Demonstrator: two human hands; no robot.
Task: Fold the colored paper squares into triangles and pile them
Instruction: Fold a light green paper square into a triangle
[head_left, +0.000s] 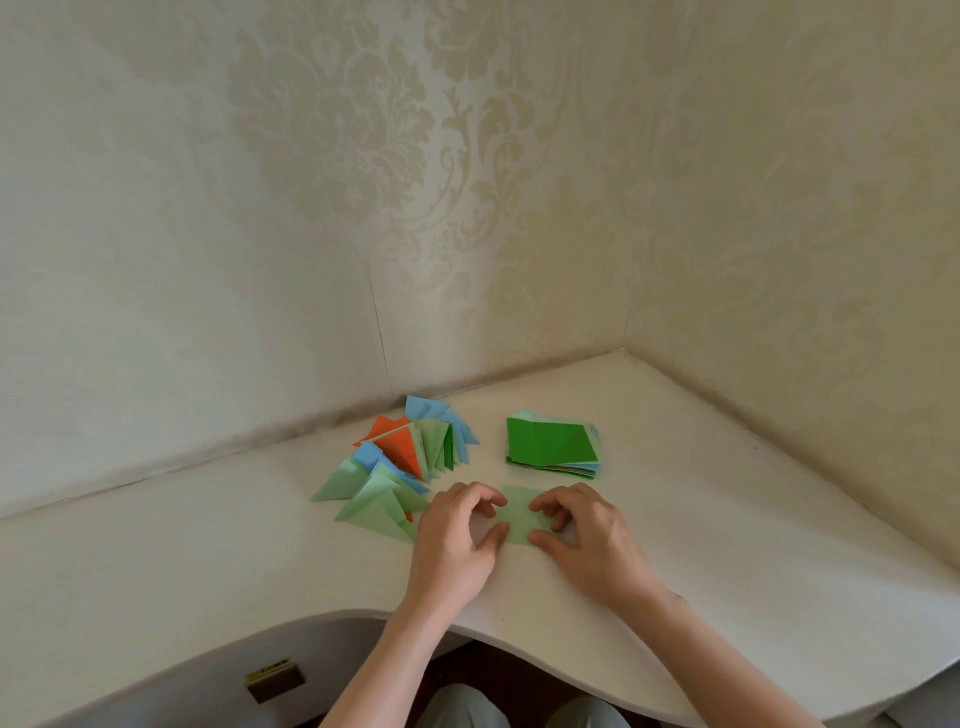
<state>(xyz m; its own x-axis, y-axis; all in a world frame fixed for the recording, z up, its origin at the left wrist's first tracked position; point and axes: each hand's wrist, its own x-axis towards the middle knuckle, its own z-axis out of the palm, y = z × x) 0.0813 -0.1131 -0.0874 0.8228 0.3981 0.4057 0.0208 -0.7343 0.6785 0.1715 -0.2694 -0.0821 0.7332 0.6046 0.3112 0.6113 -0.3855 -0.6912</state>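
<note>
Hands: left hand (457, 535), right hand (584, 535) grip pale green paper (517, 517) | label (267, 670) unreadable

One stack of paper squares (553, 443), one pile of folded triangles (400, 462), two hands.
</note>
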